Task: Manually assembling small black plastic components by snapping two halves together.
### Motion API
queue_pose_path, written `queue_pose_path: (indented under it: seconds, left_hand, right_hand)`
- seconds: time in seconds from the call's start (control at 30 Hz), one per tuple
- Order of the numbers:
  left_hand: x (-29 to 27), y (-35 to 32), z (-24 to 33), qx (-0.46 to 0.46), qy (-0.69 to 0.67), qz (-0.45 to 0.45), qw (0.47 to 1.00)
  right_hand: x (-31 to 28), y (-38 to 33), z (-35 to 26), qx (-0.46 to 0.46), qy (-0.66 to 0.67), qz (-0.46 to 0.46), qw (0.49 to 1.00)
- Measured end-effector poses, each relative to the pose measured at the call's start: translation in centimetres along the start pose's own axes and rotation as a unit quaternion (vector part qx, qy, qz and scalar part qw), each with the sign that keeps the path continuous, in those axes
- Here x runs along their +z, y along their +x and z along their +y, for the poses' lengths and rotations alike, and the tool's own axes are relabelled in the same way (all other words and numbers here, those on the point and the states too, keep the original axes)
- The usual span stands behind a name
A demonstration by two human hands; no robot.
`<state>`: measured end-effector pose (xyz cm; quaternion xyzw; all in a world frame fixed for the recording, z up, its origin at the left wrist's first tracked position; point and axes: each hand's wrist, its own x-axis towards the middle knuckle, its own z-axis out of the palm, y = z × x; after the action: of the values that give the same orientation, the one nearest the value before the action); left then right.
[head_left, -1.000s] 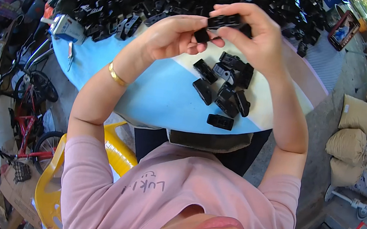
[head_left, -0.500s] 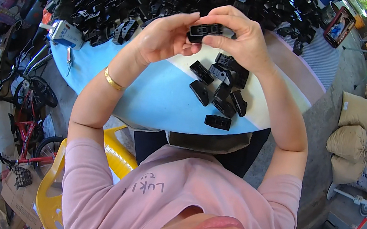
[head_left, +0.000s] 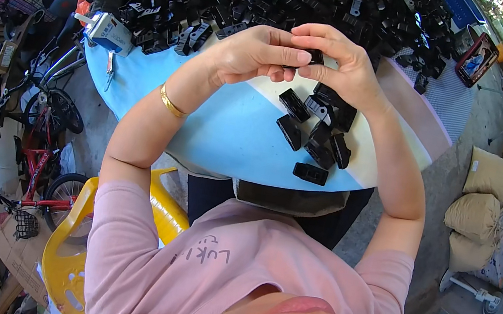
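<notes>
A small black piece (head_left: 314, 55) — dark all over where it shows, its full shape hidden — is up above the table (head_left: 215, 134), the left hand (head_left: 252, 56) pinching one end between thumb and fingers, the right hand (head_left: 348, 72) with fingers clamped on the other

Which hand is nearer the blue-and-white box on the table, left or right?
Left. The left hand is to the right of the blue-and-white box, apart from it; the right hand is farther right, beyond the left hand.

Bright daylight, upper-right glare, black-rimmed fisheye distortion
</notes>
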<state>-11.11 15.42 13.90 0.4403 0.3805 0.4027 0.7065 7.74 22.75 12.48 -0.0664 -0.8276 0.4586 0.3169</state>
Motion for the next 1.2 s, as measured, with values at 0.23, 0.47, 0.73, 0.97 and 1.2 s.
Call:
queue_pose_path:
  seconds: [0.23, 0.47, 0.73, 0.97, 1.2]
  left_hand:
    - [2.0, -0.5, -0.1, 0.113, 0.238, 0.066, 0.962]
    - [1.7, 0.3, -2.0, 0.201, 0.533, -0.016, 0.821]
    - [0.0, 1.6, -2.9, 0.275, 0.536, 0.173, 0.779]
    - [-1.2, 2.9, -3.5, 0.228, 0.658, 0.346, 0.629]
    - [-1.5, 2.8, -4.2, 0.243, 0.666, 0.324, 0.627]
  right_hand:
    - [-3.8, 0.3, 0.6, 0.063, 0.113, 0.065, 0.989]
    - [-4.7, 0.8, 2.6, 0.106, -0.142, 0.214, 0.961]
    - [-5.8, 5.3, 5.3, 0.041, -0.567, 0.098, 0.817]
    - [-5.2, 6.4, 4.1, -0.007, -0.538, 0.022, 0.843]
    - [-4.0, 7.1, 2.7, 0.065, -0.583, 0.027, 0.809]
